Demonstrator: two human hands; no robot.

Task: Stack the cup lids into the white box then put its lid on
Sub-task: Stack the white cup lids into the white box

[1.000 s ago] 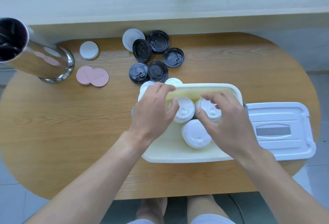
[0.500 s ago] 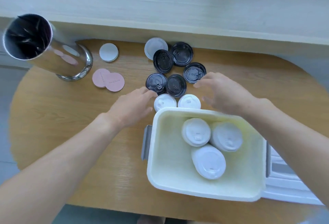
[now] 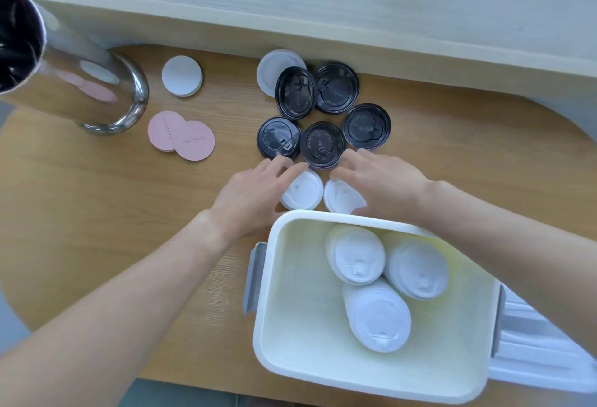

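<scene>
The white box (image 3: 326, 374) stands at the table's near right and holds three white cup lids (image 3: 358, 258). Just beyond its far rim two more white lids lie side by side. My left hand (image 3: 252, 196) hovers over the left one (image 3: 303, 193), fingers spread and holding nothing. Over the right one (image 3: 342, 196) my right hand (image 3: 384, 186) is spread the same way. Several black lids (image 3: 321, 144) cluster beyond the fingertips, with one white lid (image 3: 268, 67) behind them. The box's lid (image 3: 542, 355) lies flat at the box's right side.
A shiny steel cylinder (image 3: 64, 83) stands at the far left. Two pink discs (image 3: 184, 138) and one white disc (image 3: 182, 76) lie on the wooden table (image 3: 97, 212) beside it. A pale wooden ledge (image 3: 323, 12) borders the table's far edge.
Both hands left the box and came down over the two white lids beyond its far rim. The camera tilted, so the box now sits lower right.
</scene>
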